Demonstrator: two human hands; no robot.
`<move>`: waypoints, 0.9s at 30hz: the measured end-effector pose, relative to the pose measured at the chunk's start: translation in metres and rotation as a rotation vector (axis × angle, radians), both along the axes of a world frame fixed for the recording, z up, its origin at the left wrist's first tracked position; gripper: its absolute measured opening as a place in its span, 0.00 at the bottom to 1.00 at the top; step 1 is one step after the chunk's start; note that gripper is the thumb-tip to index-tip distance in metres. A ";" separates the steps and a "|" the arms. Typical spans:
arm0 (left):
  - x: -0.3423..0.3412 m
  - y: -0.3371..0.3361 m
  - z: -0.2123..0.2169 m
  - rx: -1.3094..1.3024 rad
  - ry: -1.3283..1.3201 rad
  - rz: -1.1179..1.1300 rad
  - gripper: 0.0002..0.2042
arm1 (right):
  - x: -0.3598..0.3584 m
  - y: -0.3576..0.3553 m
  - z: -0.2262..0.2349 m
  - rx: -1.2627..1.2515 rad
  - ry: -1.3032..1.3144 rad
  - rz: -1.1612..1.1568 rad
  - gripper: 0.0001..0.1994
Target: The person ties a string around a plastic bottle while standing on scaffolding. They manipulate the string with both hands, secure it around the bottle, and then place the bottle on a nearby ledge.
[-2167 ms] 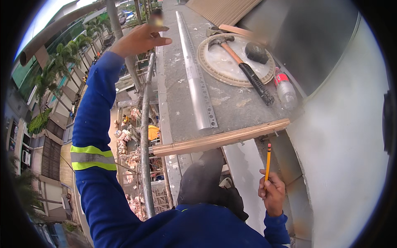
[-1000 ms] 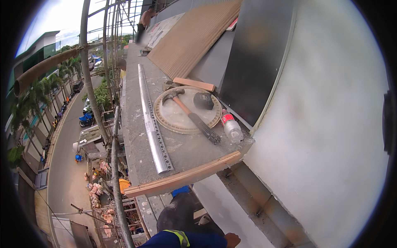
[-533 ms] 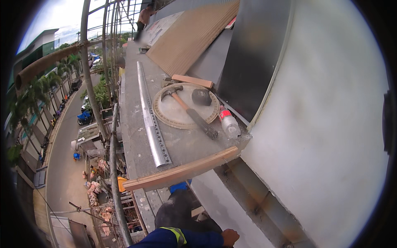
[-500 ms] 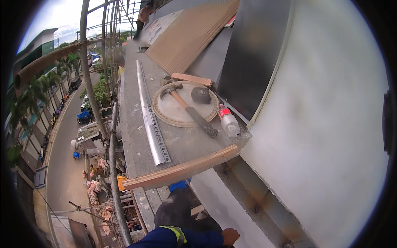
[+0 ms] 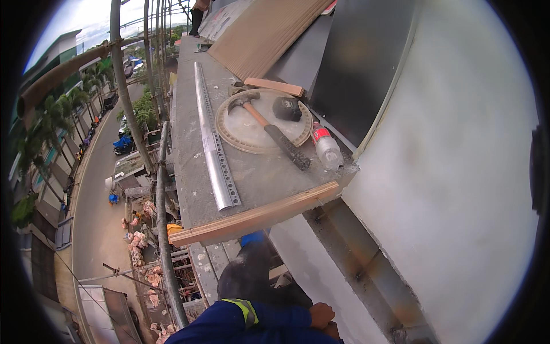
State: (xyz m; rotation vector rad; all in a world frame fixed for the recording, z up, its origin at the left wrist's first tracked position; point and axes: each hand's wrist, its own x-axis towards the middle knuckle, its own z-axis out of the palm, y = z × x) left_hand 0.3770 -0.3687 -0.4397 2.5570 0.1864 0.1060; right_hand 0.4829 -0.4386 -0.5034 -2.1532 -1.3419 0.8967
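My left hand [image 5: 321, 315] is closed at the end of a blue sleeve with a reflective band, crossing my body; anything in its fingers is hidden. Just below it shows part of my right hand [image 5: 332, 330], its fingers hidden. Both are well below the concrete ledge, touching none of its tools. On the ledge lies a round pale lid [image 5: 238, 131] carrying a claw hammer [image 5: 258, 116] and a black tape measure [image 5: 287, 109]. The hammer's dark grip overhangs the lid's near rim. A clear plastic bottle with a red label [image 5: 328, 150] lies beside it.
A long perforated metal strip [image 5: 216, 172] lies along the ledge's left. A wooden batten [image 5: 258, 219] edges its front; a short wood piece [image 5: 274, 86] and corrugated brown sheet [image 5: 266, 40] lie behind. Scaffold poles [image 5: 162, 223] border a drop to the road. A white wall [image 5: 441, 149] stands right.
The view has shifted, so the ledge and its tools sit higher. My left hand shows slightly higher, and part of the right hand now appears beneath it. The tools keep their places.
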 end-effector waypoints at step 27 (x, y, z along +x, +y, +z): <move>-0.006 0.014 0.007 -0.093 0.082 0.012 0.11 | 0.012 -0.078 -0.066 0.175 -0.269 0.148 0.10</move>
